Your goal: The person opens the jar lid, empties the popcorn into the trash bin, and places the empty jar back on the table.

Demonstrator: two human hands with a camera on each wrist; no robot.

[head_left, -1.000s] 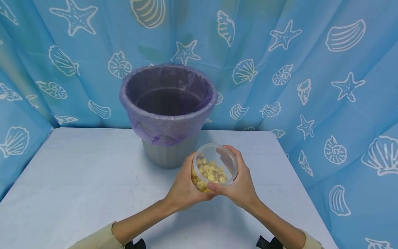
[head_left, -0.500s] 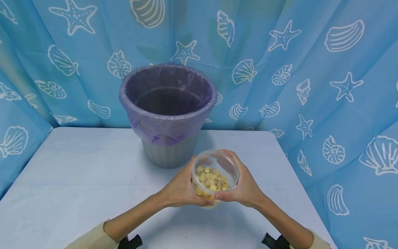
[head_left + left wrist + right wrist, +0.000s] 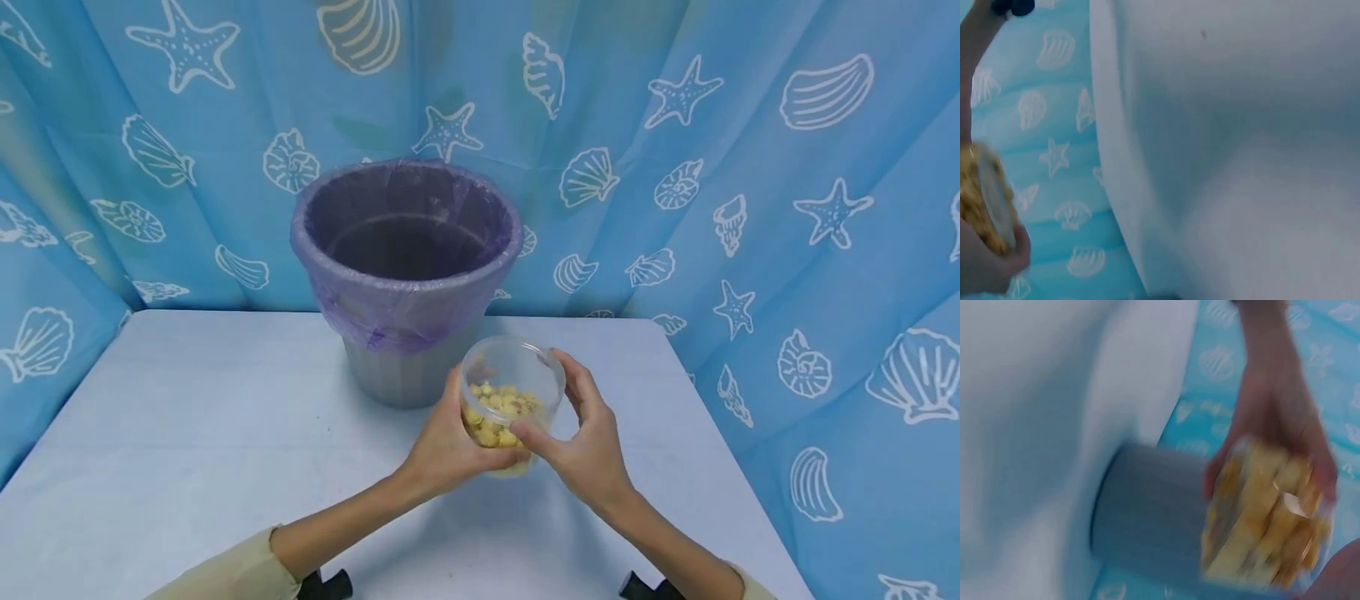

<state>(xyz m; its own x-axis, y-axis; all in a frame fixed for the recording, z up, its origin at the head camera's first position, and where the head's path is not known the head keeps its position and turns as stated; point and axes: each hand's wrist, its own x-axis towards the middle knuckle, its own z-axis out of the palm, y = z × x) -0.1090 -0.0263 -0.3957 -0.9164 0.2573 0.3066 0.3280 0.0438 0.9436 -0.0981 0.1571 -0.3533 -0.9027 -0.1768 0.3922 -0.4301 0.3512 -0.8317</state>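
In the head view a clear round plastic tub (image 3: 506,360), partly filled with yellow pieces that look like popcorn (image 3: 504,405), is held tilted above the table. My left hand (image 3: 453,450) grips its left side and near lower side. On the right, my right hand (image 3: 592,454) has its thumb against the near wall and its fingers at the far right of the rim, with a gap before the palm. The right wrist view shows the left hand (image 3: 1279,422) round the tub, blurred. In the left wrist view the tub's rim (image 3: 996,194) sits at the left edge.
A grey bin (image 3: 405,375) lined with a purple plastic bag (image 3: 390,312) stands on the white-covered table (image 3: 225,417), behind and left of the tub. Its mouth faces up. Blue curtains (image 3: 480,75) with shell prints hang behind and beside the table.
The tub first came slightly lower and nearer, then rose again and tilted a little differently. My right palm has drawn away from its side, with thumb and fingertips still at it.
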